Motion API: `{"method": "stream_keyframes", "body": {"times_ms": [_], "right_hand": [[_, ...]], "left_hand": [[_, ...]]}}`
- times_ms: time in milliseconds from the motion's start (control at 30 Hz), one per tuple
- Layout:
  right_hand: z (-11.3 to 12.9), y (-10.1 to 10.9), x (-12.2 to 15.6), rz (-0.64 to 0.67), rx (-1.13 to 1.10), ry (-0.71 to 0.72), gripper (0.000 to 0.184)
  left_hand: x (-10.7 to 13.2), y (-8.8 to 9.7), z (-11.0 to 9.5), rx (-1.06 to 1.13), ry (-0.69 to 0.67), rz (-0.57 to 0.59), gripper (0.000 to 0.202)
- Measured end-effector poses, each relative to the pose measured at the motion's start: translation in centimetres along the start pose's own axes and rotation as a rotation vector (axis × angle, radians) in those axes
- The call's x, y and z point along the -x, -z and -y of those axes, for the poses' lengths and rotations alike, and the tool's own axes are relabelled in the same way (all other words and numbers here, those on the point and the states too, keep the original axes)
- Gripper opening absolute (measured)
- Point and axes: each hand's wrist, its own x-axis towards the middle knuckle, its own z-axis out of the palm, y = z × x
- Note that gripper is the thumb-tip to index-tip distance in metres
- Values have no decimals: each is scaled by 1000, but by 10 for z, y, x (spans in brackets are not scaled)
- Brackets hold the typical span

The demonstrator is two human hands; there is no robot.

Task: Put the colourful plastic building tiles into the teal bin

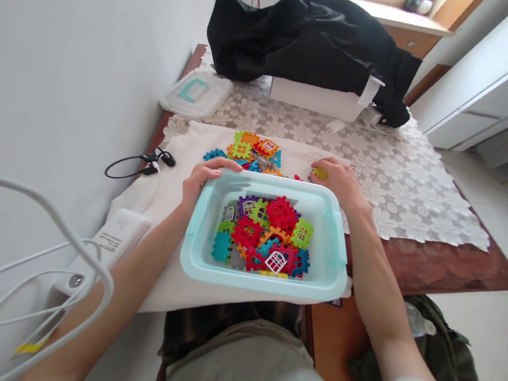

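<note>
A pale turquoise plastic bin (pixel 264 285) stands close in front of me, holding several interlocking building blocks (pixel 248 232) in red, green, orange, blue and purple, some with white window grilles (pixel 276 262). My left hand (pixel 201 182) is closed on the bin's far left corner, its fingers over the rim. Past the bin's far right corner, my right hand (pixel 337 178) is closed on a yellow building block (pixel 320 173), partly covered by the fingers. More blocks (pixel 241 150) lie in a loose pile on the white cloth behind the bin, the nearest ones partly hidden by its rim.
A clear lid with a turquoise handle (pixel 196 93) lies at the far left. Black earphones (pixel 151 160) and a white power strip (pixel 119 238) with looping cable sit by the wall. Black fabric (pixel 312 44) covers a white box (pixel 316 98) at the back. A dark bag (pixel 444 350) is at lower right.
</note>
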Motion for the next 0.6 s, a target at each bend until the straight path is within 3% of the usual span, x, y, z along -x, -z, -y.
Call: {"method": "stream_keyframes", "body": {"times_ms": [100, 300, 467, 600], "right_hand": [[2, 1, 1, -31, -31, 34, 36], [4, 3, 7, 167, 75, 30, 43], [3, 2, 5, 178, 40, 38, 41], [11, 8, 3, 103, -84, 45, 34]], "left_hand": [[-1, -2, -1, 23, 36, 22, 13], [-4, 1, 3, 32, -13, 36, 8], [-3, 0, 1, 14, 0, 29, 10], [-2, -2, -1, 21, -1, 46, 9]]}}
